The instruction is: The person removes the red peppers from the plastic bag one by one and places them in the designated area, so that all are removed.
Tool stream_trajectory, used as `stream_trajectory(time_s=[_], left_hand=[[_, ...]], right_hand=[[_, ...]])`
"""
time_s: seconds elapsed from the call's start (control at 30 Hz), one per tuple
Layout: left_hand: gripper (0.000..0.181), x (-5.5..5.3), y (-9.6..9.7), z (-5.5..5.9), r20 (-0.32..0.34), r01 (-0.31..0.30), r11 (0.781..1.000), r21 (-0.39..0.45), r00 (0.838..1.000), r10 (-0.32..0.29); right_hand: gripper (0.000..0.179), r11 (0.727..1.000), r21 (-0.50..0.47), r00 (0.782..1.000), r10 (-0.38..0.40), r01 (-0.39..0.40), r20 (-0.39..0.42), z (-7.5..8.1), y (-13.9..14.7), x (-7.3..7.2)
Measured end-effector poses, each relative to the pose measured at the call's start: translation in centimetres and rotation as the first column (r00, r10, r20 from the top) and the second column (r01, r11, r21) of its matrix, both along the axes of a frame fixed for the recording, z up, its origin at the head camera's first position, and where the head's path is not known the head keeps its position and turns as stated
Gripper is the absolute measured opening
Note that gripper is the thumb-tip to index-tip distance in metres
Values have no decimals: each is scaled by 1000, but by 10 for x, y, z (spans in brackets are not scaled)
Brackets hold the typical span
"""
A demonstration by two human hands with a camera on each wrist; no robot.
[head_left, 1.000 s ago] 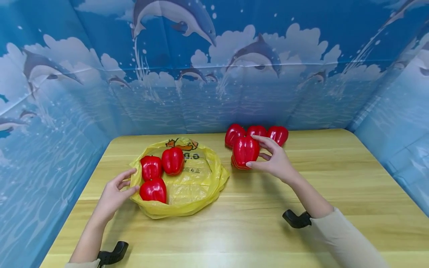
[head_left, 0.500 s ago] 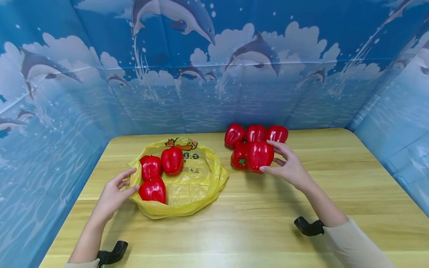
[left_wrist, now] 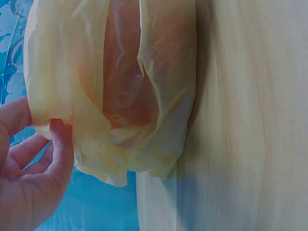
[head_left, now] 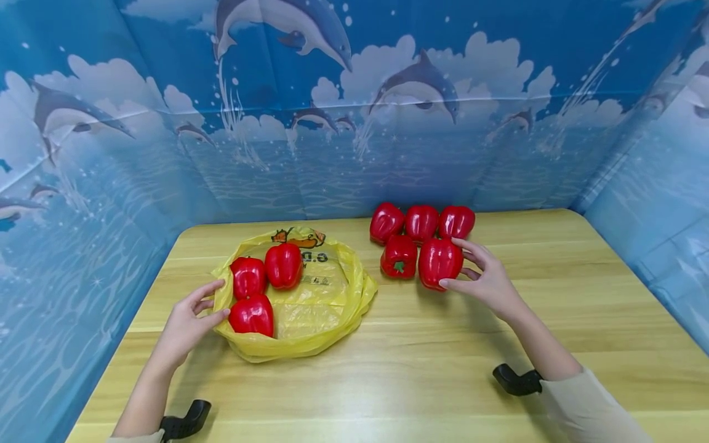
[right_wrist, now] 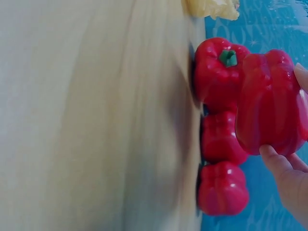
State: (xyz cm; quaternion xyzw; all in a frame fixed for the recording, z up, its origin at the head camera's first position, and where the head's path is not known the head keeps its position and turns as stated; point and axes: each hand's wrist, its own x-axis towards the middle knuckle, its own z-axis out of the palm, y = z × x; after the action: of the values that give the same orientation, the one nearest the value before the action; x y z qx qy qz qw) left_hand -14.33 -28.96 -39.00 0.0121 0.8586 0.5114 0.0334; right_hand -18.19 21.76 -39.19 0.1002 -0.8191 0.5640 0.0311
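L hand (head_left: pixel 188 320) pinches yellow bag (head_left: pixel 288 349) rim nr tabletop (head_left: pixel 388 394) L edge; 3 red peppers (head_left: pixel 249 278) inside. Far edge, R of mid: 3 more peppers (head_left: pixel 422 223), stem-out pepper (head_left: pixel 399 258) in front. Held pepper (head_left: pixel 439 263), in R hand's (head_left: pixel 490 286) grip, now shifted R off that 1; farther fr. bag, prob. not placed yet.

From here I see a pale wood-grain tabletop (head_left: pixel 388 387) with rounded far corners and, behind it and along both sides, a creased blue backdrop cloth (head_left: pixel 332 151) printed with leaping dolphins (head_left: pixel 423 77), clouds (head_left: pixel 482 64) and rippling water (head_left: pixel 343 184).
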Motion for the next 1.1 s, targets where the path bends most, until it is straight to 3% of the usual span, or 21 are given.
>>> stream_trajectory(time_s=[0.6, 1.1], left_hand=[[64, 0, -3, -3, -15, 12, 1000, 8, 1000, -12], [63, 0, -4, -3, -14, 14, 1000, 5, 1000, -14]], right_hand=[[81, 999, 12, 994, -49, 48, 93, -27, 5, -3], [82, 999, 8, 991, -50, 50, 121, -36, 8, -14]])
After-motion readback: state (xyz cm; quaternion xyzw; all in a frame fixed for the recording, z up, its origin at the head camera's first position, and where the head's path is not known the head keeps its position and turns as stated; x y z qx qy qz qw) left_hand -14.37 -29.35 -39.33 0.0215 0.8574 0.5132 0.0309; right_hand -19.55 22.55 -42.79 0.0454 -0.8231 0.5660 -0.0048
